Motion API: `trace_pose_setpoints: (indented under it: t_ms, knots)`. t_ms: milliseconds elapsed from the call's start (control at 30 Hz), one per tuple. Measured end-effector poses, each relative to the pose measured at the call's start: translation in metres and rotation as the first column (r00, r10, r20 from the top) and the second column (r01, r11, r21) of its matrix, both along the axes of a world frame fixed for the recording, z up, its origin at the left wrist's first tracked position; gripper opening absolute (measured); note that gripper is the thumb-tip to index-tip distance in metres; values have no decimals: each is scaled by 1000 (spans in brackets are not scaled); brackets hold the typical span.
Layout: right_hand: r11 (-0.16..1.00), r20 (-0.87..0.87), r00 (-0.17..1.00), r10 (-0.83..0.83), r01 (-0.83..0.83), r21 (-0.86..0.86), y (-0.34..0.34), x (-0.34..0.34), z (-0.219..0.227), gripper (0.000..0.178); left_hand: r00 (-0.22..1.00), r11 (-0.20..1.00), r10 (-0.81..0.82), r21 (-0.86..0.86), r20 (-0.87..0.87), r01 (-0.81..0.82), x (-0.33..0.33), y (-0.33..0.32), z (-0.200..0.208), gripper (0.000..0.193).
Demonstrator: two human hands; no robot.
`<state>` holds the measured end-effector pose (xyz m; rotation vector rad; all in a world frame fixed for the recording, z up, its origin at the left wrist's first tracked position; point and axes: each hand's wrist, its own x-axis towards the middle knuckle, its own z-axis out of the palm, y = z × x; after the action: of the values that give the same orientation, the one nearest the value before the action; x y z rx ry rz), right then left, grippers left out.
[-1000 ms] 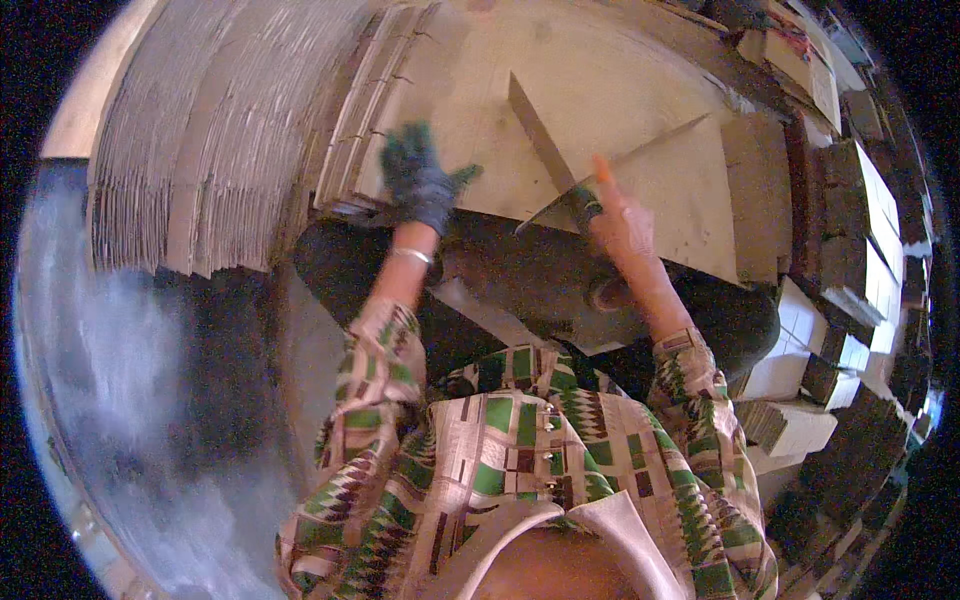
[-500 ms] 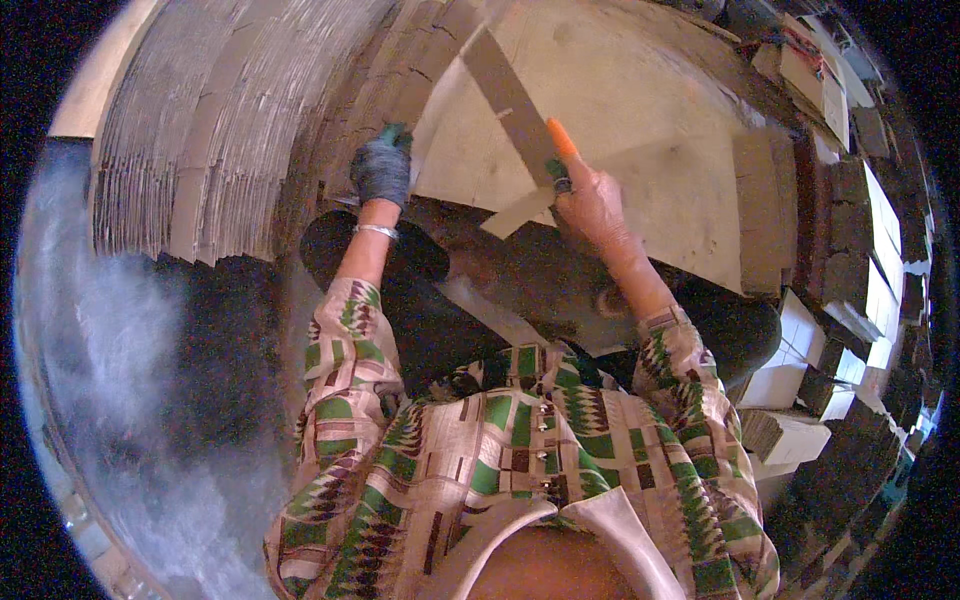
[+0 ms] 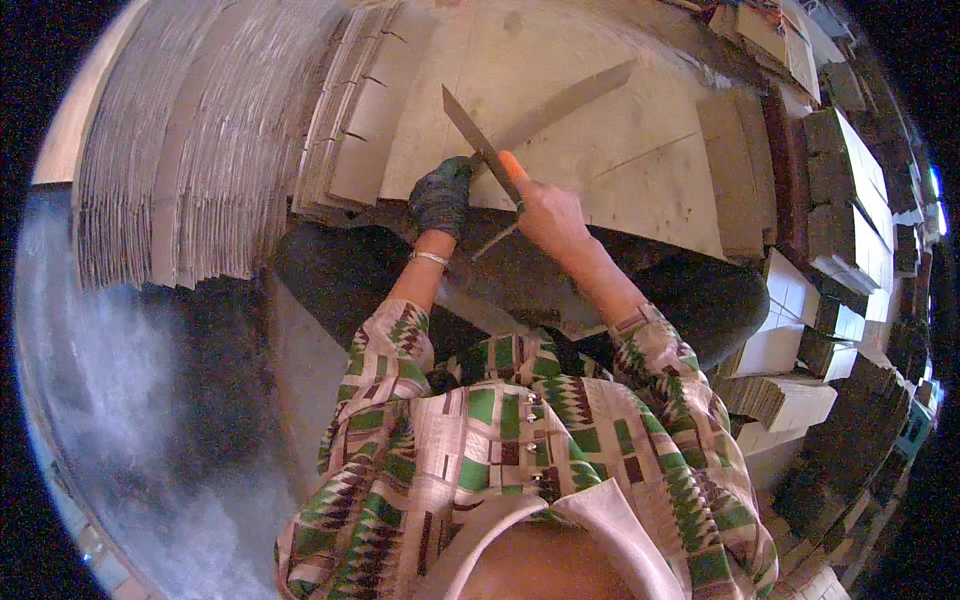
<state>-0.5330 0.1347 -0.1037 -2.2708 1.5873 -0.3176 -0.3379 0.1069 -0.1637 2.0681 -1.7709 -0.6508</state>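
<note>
My left hand, in a dark grey and green glove, is closed by the lower end of a long brown cardboard strip that slants up to the right. My right hand is bare except for an orange finger sleeve on one finger. It grips another cardboard strip, which slants up to the left. The two strips cross just above my hands. A thin cardboard end shows below my right hand; which strip it belongs to, I cannot tell.
Slotted cardboard pieces stand to the left on a pale board. Beyond them is a large bank of upright cardboard strips. Flat cardboard lies at the board's right end, with stacked bundles farther right.
My left hand has moved right from beside the slotted pieces, close to my right hand. My right hand has shifted slightly left and down. The strips now cross above both hands.
</note>
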Motion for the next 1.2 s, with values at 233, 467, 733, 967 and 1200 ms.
trace_pose_setpoints:
  t_ms: [233,467,733,967,1200]
  knots:
    - [991,-64,998,-2,11,133,1,13,21,87,1000,1000,-18,-5,4,18,9,3,-12,37]
    - [978,-82,996,22,-4,208,-1,-7,4,82,991,987,-103,-132,-84,92,2,-1,4,41]
    - [924,-193,979,-65,-14,-381,-13,-94,-1,38,875,847,-203,-370,441,383,-32,-52,41,38]
    - [980,-160,981,112,-135,-144,-2,-31,-10,44,817,917,-255,-140,517,374,11,-62,-9,34]
    - [957,-124,951,-283,270,-107,-34,-126,14,61,844,851,-163,-361,510,382,22,-37,41,49]
